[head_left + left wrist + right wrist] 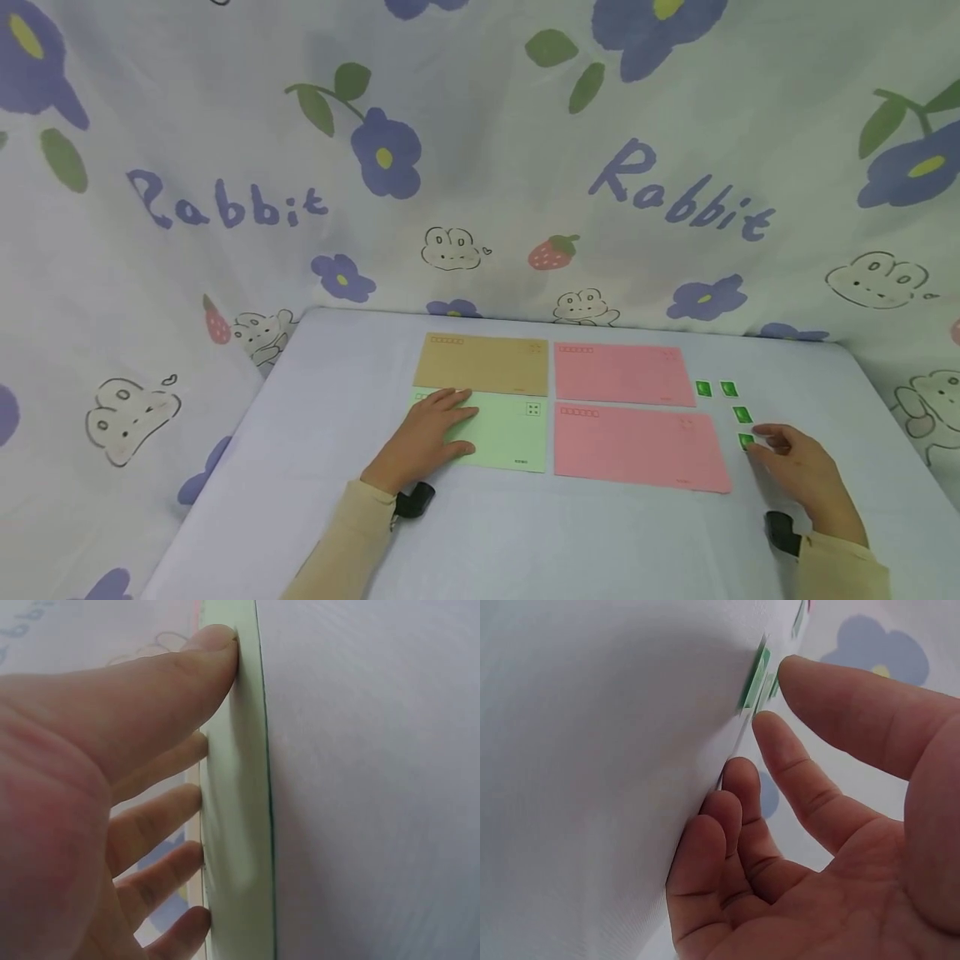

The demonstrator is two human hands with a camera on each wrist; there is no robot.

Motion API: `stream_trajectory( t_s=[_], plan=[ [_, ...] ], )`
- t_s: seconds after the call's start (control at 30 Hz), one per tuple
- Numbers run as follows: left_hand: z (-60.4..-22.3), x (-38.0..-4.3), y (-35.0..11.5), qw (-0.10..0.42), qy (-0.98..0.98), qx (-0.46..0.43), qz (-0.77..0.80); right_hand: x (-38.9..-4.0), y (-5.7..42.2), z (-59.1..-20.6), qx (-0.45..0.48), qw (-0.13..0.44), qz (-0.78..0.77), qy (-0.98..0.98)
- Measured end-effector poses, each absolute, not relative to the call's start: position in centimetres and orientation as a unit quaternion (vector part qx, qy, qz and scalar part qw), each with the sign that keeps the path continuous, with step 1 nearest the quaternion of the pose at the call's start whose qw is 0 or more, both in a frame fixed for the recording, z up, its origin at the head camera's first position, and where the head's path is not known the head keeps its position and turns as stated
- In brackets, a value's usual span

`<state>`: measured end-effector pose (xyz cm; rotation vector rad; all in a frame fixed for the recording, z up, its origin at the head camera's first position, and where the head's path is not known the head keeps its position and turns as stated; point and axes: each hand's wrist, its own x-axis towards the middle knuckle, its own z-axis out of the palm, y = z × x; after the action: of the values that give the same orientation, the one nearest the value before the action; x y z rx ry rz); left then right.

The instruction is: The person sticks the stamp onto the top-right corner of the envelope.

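Note:
My left hand (420,442) rests with spread fingers on a pale green envelope (502,442). The left wrist view shows its thumb and fingertips against the green paper (236,795). Above it lies a tan envelope (480,367). Two pink envelopes, an upper one (622,375) and a lower one (637,446), lie to the right. My right hand (806,475) is at the nearest of several small green stamps (745,441) and partly covers it. In the right wrist view, thumb and forefinger stand apart beside a stamp (756,679), holding nothing visible; the other fingers bend against the tabletop.
More green stamps, one (742,414) just above the right hand and a pair farther back, left (703,388) and right (729,388), lie on the white tabletop (585,542). A patterned cloth (480,183) hangs behind and at the sides.

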<state>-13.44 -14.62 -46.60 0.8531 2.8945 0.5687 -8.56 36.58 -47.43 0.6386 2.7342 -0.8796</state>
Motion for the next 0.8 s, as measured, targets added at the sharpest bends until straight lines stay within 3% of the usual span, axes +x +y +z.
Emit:
stream_trajectory(
  t_s=[0.8],
  plan=[
    [-46.64, -13.61, -14.58, 0.042, 0.945, 0.275, 0.170, -8.85, 36.13, -47.51, 0.227, 0.091, -0.272, 0.931]
  ],
)
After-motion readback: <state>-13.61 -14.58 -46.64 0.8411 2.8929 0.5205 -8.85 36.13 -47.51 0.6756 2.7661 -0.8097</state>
